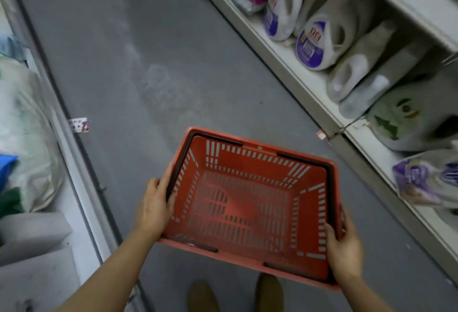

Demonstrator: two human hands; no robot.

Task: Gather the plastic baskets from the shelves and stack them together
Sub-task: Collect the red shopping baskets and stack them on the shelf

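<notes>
A red plastic basket (250, 202) with slotted walls and folded-down black handles hangs level over the grey aisle floor in front of me. It holds nothing. My left hand (155, 206) grips its left rim, thumb on top and fingers curled over the edge. My right hand (343, 249) grips the right rim near the near corner. No other basket shows in this view.
A low shelf (292, 63) on the right carries white detergent jugs (322, 41) and bagged goods. On the left, another shelf edge (71, 143) holds plastic-wrapped packs. Grey floor (128, 51) runs between them. My two shoes (269, 294) show below the basket.
</notes>
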